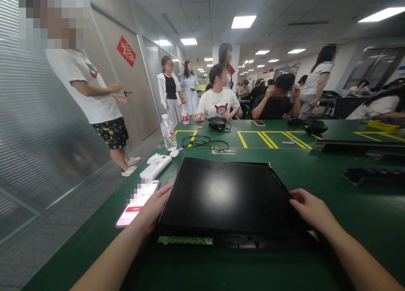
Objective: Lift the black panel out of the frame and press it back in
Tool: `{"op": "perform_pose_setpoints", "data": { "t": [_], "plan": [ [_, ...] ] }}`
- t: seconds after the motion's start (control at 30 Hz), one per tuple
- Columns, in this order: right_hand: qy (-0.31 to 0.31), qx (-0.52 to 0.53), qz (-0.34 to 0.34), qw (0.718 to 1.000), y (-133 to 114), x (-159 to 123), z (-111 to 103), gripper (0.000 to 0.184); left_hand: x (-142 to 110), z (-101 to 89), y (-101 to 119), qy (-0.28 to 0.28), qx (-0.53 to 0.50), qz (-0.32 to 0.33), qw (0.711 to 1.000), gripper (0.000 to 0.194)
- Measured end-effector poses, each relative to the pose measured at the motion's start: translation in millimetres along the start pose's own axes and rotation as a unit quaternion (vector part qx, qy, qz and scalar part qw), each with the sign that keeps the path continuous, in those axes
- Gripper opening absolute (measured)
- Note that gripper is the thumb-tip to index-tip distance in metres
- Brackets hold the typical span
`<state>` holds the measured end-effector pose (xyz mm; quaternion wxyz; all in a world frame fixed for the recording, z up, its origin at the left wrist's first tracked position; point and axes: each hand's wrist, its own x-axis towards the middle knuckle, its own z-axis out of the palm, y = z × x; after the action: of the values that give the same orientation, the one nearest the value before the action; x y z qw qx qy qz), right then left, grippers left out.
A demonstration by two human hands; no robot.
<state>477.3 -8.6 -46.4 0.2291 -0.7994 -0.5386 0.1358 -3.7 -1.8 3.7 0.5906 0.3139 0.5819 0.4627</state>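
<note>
In front of me is a black flat screen panel (193, 198), glossy on top, with a bright light reflection in its middle. A narrow green circuit board (185, 240) shows along its near edge. My left hand (156, 208) grips the panel's left side, fingers against the edge and partly hidden behind it. On the opposite side, my right hand (310, 206) is closed on the right edge, thumb at the rim. The panel's underside is hidden, so I cannot tell whether it rests fully on the green table (357, 210).
Left of the panel lie a lit phone (137, 204), a white power bank (155, 167) and a water bottle (168, 132). Beyond it are a black cable (205, 142) and a black headset-like device (218, 123). Dark strips (357, 146) lie at right. Several people sit or stand around.
</note>
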Motion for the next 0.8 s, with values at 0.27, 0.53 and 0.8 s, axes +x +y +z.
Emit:
{"op": "perform_pose_setpoints", "data": {
  "t": [0.27,0.53,0.8],
  "plan": [
    [0.007,0.003,-0.006,1.000,1.2,0.2,2.1,0.032,-1.8,2.2,1.4,-0.025,-0.034,-0.013,0.999,0.055],
    [-0.007,0.005,-0.011,1.000,4.5,1.1,2.7,0.037,0.2,2.9,3.1,0.021,-0.050,0.003,0.999,0.045],
    [-0.017,0.009,-0.003,1.000,-3.2,-2.6,-0.5,0.043,-1.1,-3.8,-3.1,-0.034,0.092,0.134,0.986,0.069]
  ]
}}
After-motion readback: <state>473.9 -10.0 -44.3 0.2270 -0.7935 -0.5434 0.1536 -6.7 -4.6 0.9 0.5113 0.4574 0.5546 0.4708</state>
